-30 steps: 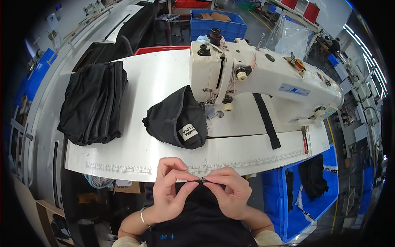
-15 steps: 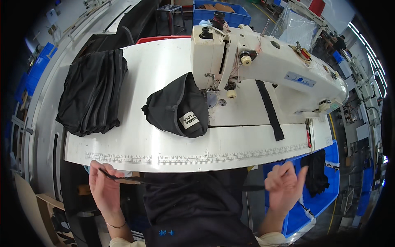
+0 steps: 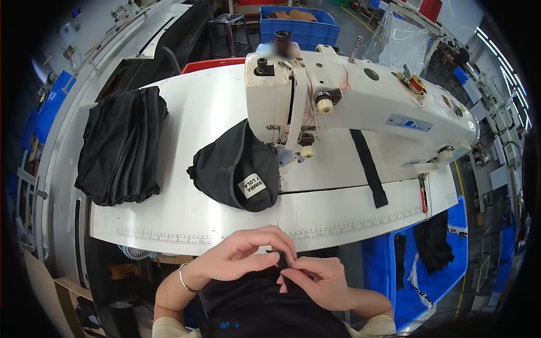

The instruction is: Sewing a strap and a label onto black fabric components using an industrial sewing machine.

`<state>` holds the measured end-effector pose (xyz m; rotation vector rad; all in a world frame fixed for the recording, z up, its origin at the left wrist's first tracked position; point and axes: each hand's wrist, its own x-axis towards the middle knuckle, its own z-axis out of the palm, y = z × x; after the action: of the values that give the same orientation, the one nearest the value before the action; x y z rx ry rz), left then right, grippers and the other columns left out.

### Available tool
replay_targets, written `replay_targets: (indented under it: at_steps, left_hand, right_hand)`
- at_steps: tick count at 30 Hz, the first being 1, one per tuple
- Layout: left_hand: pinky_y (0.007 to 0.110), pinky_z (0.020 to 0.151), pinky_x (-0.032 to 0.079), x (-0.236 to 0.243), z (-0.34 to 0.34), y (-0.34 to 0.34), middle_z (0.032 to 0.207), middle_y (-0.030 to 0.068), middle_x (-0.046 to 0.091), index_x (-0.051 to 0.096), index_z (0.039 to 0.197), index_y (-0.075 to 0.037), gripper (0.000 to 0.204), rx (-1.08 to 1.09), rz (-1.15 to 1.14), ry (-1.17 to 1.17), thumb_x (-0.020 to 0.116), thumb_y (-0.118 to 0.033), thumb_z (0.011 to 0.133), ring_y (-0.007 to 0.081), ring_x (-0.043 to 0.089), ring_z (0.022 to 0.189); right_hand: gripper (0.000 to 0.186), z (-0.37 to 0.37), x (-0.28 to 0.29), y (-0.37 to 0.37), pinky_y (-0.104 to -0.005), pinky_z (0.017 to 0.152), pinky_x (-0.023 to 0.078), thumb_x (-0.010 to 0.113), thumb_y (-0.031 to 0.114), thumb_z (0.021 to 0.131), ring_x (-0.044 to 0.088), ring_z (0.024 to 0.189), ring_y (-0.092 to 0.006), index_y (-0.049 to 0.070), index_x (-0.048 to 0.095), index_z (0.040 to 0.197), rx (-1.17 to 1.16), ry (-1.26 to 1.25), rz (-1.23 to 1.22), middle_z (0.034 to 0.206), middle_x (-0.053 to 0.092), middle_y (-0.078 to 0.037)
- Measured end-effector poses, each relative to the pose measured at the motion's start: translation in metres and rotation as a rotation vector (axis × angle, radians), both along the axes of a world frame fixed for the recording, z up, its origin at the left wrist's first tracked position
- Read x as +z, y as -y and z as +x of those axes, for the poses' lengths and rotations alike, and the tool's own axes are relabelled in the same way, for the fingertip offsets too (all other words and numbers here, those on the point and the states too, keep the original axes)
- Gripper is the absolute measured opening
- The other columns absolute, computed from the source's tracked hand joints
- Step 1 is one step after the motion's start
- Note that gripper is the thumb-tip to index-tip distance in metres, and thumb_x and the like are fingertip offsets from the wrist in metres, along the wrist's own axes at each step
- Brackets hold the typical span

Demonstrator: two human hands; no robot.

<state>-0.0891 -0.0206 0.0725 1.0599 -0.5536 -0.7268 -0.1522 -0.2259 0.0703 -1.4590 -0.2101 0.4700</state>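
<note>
Just over the table's front edge, my two hands meet in front of my dark apron. A narrow black fabric strap (image 3: 283,260) shows between them, mostly covered by fingers. My left hand (image 3: 245,252) curves over from the left, thumb and fingertips closed on the strap. My right hand (image 3: 318,280) pinches it from the right, its fingers bent. Beyond them on the table lies a black sewn fabric piece (image 3: 222,163) with a white label, beside the sewing machine's (image 3: 360,93) needle area. Another black strap (image 3: 369,169) rests on the machine bed to the right.
A stack of folded black fabric pieces (image 3: 118,149) occupies the table's left side. Red-handled snips (image 3: 424,194) are at the right. Below the table's right edge is a blue crate (image 3: 380,265) holding black pieces. A ruler scale (image 3: 169,235) runs along the front edge.
My hands were wide apart, the black strap trailing from my left hand. They have come together at the middle, both now on the strap. The view has shifted slightly; the table items stay put.
</note>
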Motion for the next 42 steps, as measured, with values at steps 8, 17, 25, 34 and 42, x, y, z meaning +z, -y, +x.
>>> replay_targets:
  at_steps: [8, 17, 25, 34, 42]
  left_hand:
    - [0.033, 0.083, 0.046, 0.016, 0.029, 0.017, 0.100, 0.0118, 0.053, 0.058, 0.109, 0.007, 0.046, 0.246, 0.993, 1.266, 0.060, 0.001, 0.063, 0.0245, 0.052, 0.095]
    - [0.032, 0.063, 0.043, -0.002, 0.074, -0.002, 0.084, 0.0111, 0.051, 0.058, 0.091, 0.005, 0.031, 0.527, 1.151, 1.535, 0.059, -0.004, 0.062, 0.0230, 0.051, 0.075]
    - [0.034, 0.062, 0.045, -0.006, 0.092, 0.007, 0.077, 0.0068, 0.056, 0.063, 0.087, 0.001, 0.027, 0.367, 1.391, 1.512, 0.062, -0.010, 0.062, 0.0221, 0.056, 0.074]
    - [0.041, 0.077, 0.049, -0.057, 0.099, -0.004, 0.103, 0.0178, 0.061, 0.061, 0.105, 0.000, 0.031, 0.264, 1.074, 1.117, 0.059, -0.010, 0.076, 0.0312, 0.060, 0.088]
    - [0.041, 0.080, 0.049, -0.074, 0.099, -0.011, 0.098, 0.0168, 0.062, 0.061, 0.113, -0.008, 0.037, 0.338, 0.885, 0.838, 0.066, -0.008, 0.076, 0.0335, 0.061, 0.090]
  right_hand:
    - [0.021, 0.031, 0.001, 0.042, -0.0213, 0.066, 0.052, 0.056, 0.003, 0.091, 0.065, 0.069, -0.0101, -0.003, 0.060, 0.111, 0.190, -0.368, -0.040, 0.082, 0.067, -0.009]
    - [0.043, 0.111, -0.041, 0.018, -0.0324, 0.082, 0.052, 0.058, 0.001, 0.078, 0.063, 0.091, -0.0252, -0.003, 0.053, 0.120, 0.159, 1.078, -0.579, 0.098, 0.064, -0.013]
    - [0.037, 0.168, -0.068, 0.009, -0.0339, 0.060, 0.048, 0.065, 0.014, 0.072, 0.059, 0.072, -0.0208, 0.001, 0.063, 0.107, 0.057, 1.469, -1.019, 0.079, 0.058, -0.003]
    - [0.017, 0.166, -0.084, 0.013, -0.0391, 0.068, 0.051, 0.056, 0.021, 0.086, 0.063, 0.078, -0.0299, 0.007, 0.064, 0.092, 0.314, 0.428, -0.702, 0.082, 0.063, -0.013]
    - [0.024, 0.153, -0.085, 0.024, -0.0395, 0.080, 0.050, 0.059, 0.022, 0.081, 0.062, 0.091, -0.0311, 0.003, 0.061, 0.096, 0.216, 0.870, -0.683, 0.095, 0.063, -0.018]
